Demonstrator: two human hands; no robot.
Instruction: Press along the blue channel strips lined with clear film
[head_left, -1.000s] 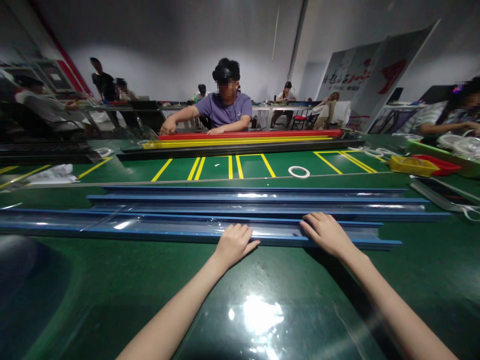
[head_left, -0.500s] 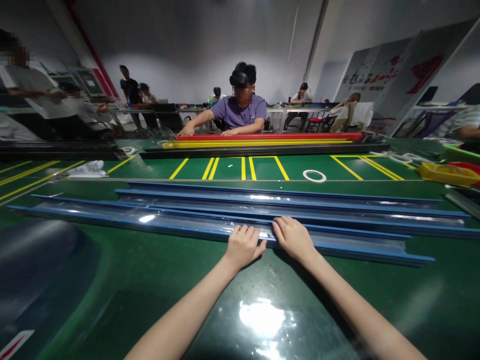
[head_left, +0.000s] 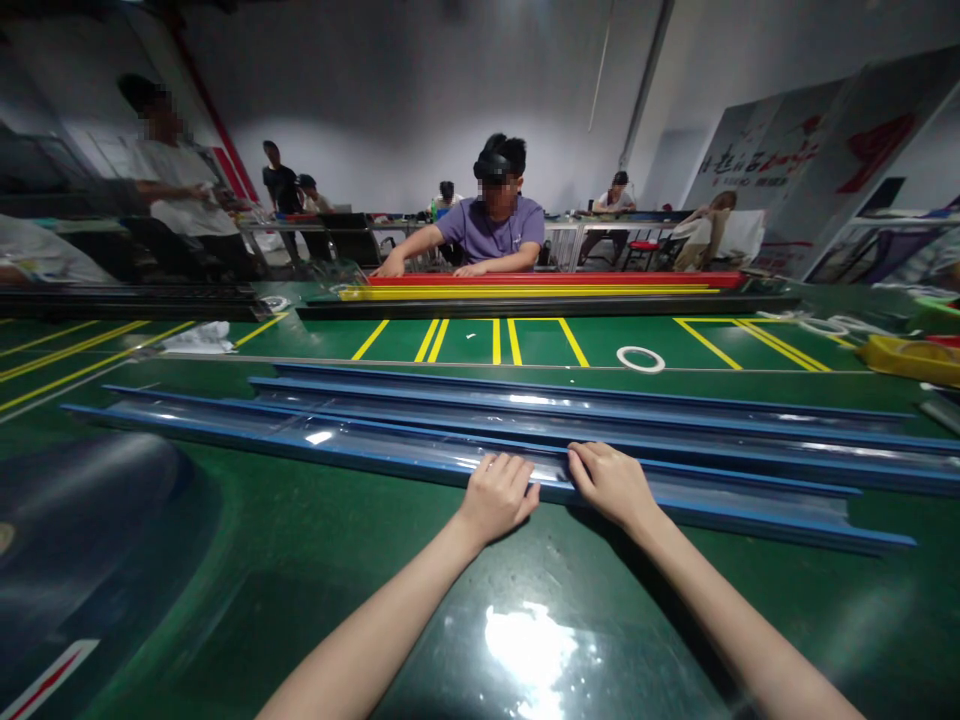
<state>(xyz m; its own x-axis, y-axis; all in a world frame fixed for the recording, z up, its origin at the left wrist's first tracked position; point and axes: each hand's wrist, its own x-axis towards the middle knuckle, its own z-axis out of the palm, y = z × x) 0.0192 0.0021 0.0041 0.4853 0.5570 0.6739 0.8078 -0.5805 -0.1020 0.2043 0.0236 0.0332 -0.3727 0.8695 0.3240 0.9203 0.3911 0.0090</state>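
Long blue channel strips with clear film lie side by side across the green table (head_left: 420, 600). Around the near edge of the front blue strip (head_left: 375, 447), left of its middle, my left hand (head_left: 500, 495) has its fingers curled. Just to the right, my right hand (head_left: 611, 483) grips the same strip, its fingers over the inner side. A small gap separates the two hands. The fingertips of both hands are partly hidden inside the channel. Behind it lie two more blue strips, the farthest one (head_left: 540, 397) and a middle one (head_left: 712, 440).
A white ring (head_left: 640, 359) lies beyond the strips near yellow tape lines. Red (head_left: 555, 279), yellow and black strips cross the far side, before a seated person in purple (head_left: 491, 232). Crumpled plastic (head_left: 199, 338) lies left, a yellow bin (head_left: 911, 357) right.
The view has shifted, so the strips and both hands appear slightly lower and farther right. Both hands keep their hold on the front strip. A person at the far left now appears more upright.
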